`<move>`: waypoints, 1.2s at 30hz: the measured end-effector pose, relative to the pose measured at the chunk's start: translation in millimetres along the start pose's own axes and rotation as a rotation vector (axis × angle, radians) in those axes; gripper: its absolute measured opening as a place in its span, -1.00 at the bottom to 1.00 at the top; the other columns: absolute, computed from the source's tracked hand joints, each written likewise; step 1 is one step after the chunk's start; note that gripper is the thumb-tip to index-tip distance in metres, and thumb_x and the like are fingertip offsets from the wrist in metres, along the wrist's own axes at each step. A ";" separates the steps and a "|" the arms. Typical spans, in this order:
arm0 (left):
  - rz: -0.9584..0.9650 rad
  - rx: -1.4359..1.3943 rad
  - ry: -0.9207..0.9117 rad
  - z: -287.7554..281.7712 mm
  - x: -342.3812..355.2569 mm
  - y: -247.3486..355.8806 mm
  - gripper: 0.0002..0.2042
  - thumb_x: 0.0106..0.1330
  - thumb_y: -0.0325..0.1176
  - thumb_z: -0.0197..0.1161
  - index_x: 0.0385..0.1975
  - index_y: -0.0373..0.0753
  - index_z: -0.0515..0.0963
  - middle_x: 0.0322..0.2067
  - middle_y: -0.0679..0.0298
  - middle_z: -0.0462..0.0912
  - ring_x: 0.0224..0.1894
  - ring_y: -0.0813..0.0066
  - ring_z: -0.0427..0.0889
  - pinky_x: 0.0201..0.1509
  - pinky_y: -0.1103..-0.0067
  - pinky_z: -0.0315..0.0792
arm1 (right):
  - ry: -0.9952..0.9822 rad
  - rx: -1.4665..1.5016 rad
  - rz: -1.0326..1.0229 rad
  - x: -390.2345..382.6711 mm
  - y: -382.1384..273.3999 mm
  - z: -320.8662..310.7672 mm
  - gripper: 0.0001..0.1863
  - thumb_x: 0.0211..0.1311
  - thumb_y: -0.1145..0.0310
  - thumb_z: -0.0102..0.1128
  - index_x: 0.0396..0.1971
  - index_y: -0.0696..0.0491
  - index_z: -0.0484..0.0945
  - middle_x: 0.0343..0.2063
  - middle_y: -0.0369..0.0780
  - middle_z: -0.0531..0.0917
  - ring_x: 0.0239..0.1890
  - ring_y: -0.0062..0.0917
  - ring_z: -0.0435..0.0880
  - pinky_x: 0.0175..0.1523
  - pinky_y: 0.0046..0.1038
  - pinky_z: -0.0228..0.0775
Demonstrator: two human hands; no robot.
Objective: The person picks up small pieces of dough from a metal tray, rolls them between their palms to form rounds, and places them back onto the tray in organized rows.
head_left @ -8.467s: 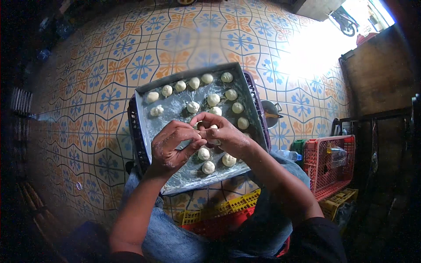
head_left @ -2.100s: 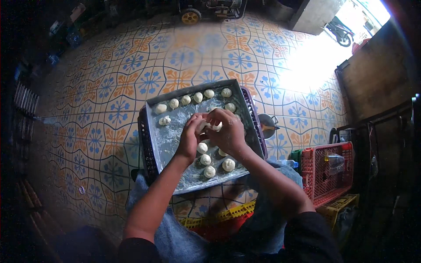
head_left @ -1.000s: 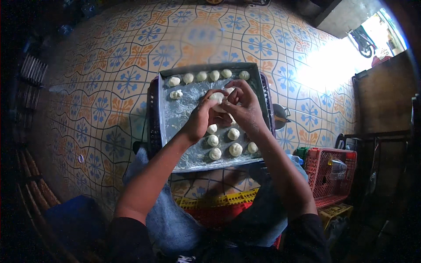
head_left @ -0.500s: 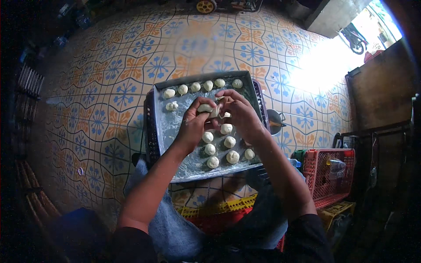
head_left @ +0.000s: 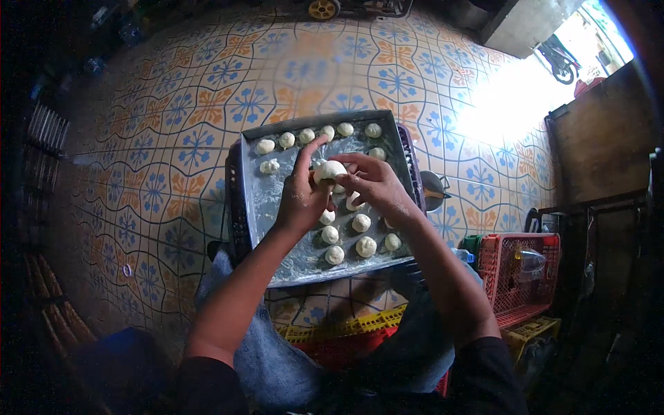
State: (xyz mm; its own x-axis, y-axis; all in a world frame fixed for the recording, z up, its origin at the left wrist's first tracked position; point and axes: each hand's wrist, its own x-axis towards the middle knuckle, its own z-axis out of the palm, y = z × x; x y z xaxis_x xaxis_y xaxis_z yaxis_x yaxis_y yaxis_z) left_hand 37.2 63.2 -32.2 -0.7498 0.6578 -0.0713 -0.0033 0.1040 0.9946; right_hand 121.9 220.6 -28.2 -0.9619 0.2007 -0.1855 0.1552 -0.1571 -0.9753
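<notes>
Over the middle of a floured metal tray [head_left: 277, 256], both my hands hold one pale dough ball [head_left: 330, 172]. My left hand [head_left: 301, 197] cups it from the left, thumb and fingers round it, with the index finger stretched up toward the far row. From the right, the fingertips of my right hand [head_left: 380, 185] pinch its side. Several round dough balls line the tray's far edge, among them one at the corner [head_left: 265, 146]. Others, such as a dough ball [head_left: 366, 246], sit in the near right part. A lumpier dough piece [head_left: 270, 166] lies at the left. My hands hide some balls beneath.
The tray rests on a dark crate [head_left: 237, 200]. A pan [head_left: 434, 190] stands on the patterned tile floor [head_left: 207, 104] just right of it. Further right is a red crate [head_left: 522, 277] with a clear bottle [head_left: 531, 260]. A yellow-edged red crate [head_left: 339, 332] sits between my legs.
The dough between my fingers has gone from a stretched, folded shape to a rounder, smooth-topped ball. My left index finger has extended upward, and my right fingers have drawn in to the ball's side.
</notes>
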 end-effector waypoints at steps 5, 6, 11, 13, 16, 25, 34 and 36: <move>0.117 0.196 -0.014 -5.3 2.9 -13.4 -0.56 0.39 -0.32 0.23 0.24 -0.11 0.34 -0.34 0.06 0.72 -0.39 0.26 0.76 -0.29 0.37 0.59 | -0.036 -0.049 -0.024 1.3 6.3 -4.6 -0.54 0.26 0.29 0.37 0.10 0.18 0.55 -0.29 -0.29 0.65 -0.39 -0.72 0.58 -0.36 -0.62 0.43; 0.118 0.196 -0.016 -5.8 3.3 -13.5 -0.56 0.39 -0.32 0.23 0.24 -0.11 0.34 -0.34 0.06 0.72 -0.39 0.26 0.76 -0.29 0.37 0.59 | -0.035 -0.049 -0.024 2.2 8.1 -4.2 -0.54 0.26 0.29 0.37 0.10 0.18 0.55 -0.29 -0.29 0.65 -0.39 -0.72 0.58 -0.36 -0.62 0.43; 0.252 0.376 -0.029 -2.8 4.3 -13.1 -0.68 0.47 -0.26 0.16 0.16 -0.16 0.47 -0.23 0.21 0.68 -0.38 0.62 0.63 -0.36 0.59 0.50 | 0.073 -0.033 -0.021 6.1 9.7 -3.5 -0.65 0.28 0.35 0.31 -0.04 0.27 0.60 -0.24 -0.15 0.72 -0.23 -0.57 0.70 -0.14 -0.52 0.59; 0.147 0.271 -0.087 -2.5 3.7 -5.8 -0.67 0.46 -0.35 0.10 0.19 -0.16 0.45 -0.21 0.22 0.66 -0.40 0.61 0.60 -0.34 0.59 0.50 | 0.098 0.002 -0.022 8.2 12.2 -6.1 -0.67 0.29 0.35 0.30 -0.06 0.28 0.60 -0.24 -0.14 0.72 -0.23 -0.56 0.70 -0.14 -0.51 0.59; 0.001 0.123 -0.194 -4.2 6.4 -2.6 -0.61 0.46 -0.41 0.02 0.27 -0.15 0.41 -0.17 0.25 0.63 -0.43 0.60 0.54 -0.31 0.59 0.49 | 0.134 0.019 -0.021 7.9 13.4 -8.3 -0.69 0.30 0.38 0.28 -0.09 0.29 0.61 -0.25 -0.13 0.71 -0.22 -0.55 0.71 -0.14 -0.51 0.60; -0.051 -0.145 -0.317 -6.4 4.1 -0.6 -0.53 0.49 -0.30 -0.01 0.38 -0.18 0.31 -0.24 0.31 0.60 -0.39 0.64 0.53 -0.29 0.60 0.49 | 0.248 -0.011 -0.106 7.0 12.6 -3.7 -0.77 0.17 0.56 0.35 -0.16 0.21 0.65 -0.28 -0.25 0.63 -0.24 -0.57 0.71 -0.13 -0.50 0.66; -0.018 -0.013 -0.107 2.2 8.6 -11.4 -0.79 0.46 -0.54 0.04 0.00 -0.19 0.52 -0.37 0.36 0.62 -0.48 0.70 0.51 -0.44 0.65 0.46 | 0.176 -0.076 -0.245 5.7 20.4 1.4 -0.73 0.08 0.61 0.26 -0.16 0.17 0.67 -0.24 -0.30 0.52 -0.22 -0.56 0.66 -0.09 -0.50 0.58; 0.002 -0.006 -0.057 0.5 9.7 -12.2 -0.80 0.45 -0.55 0.05 -0.04 -0.18 0.54 -0.37 0.36 0.64 -0.46 0.71 0.53 -0.44 0.65 0.47 | 0.112 0.070 -0.217 3.9 15.2 4.2 -0.72 0.10 0.62 0.22 -0.15 0.16 0.67 -0.25 -0.31 0.52 -0.22 -0.56 0.65 -0.09 -0.52 0.58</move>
State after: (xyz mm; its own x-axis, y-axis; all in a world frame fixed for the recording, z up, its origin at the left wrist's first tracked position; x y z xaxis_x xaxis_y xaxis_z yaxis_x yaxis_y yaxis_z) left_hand 30.4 68.7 -45.0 -0.7106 0.6998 -0.0729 -0.0058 0.0978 0.9952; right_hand 119.6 214.9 -43.3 -0.9395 0.3423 0.0118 -0.0723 -0.1645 -0.9837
